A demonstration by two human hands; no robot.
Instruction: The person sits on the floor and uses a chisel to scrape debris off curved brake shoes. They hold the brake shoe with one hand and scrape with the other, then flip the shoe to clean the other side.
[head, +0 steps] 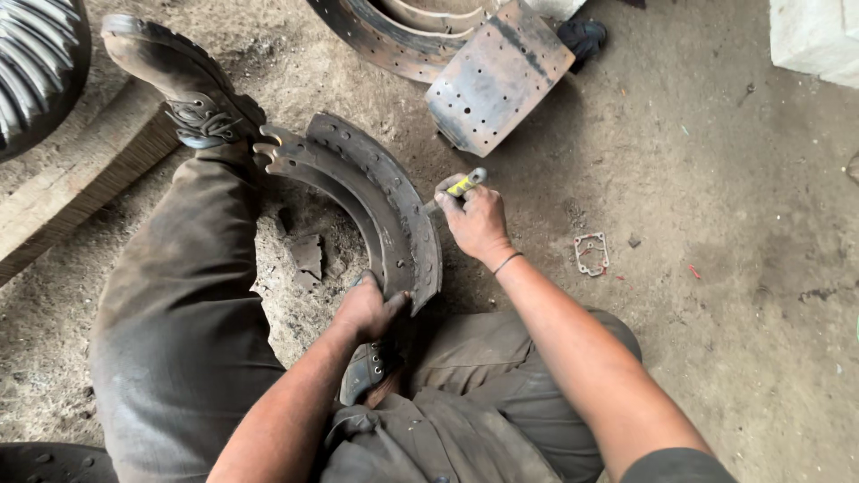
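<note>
A curved, dark metal brake shoe (386, 192) with rows of rivet holes stands on its edge on the dirt floor between my legs. My left hand (369, 309) grips its near end and holds it upright. My right hand (476, 219) is closed around a tool with a yellow and grey handle (463, 184); the tool's tip points at the outer face of the shoe, about halfway along. My left boot (183, 85) rests against the far end of the shoe.
A flat perforated lining plate (498, 79) leans on more curved brake shoes (385, 36) at the top. A small metal gasket (591, 253) lies to the right. A wooden plank (76, 174) and a large toothed gear (36, 63) sit at upper left. Broken lining pieces (307, 255) lie inside the curve.
</note>
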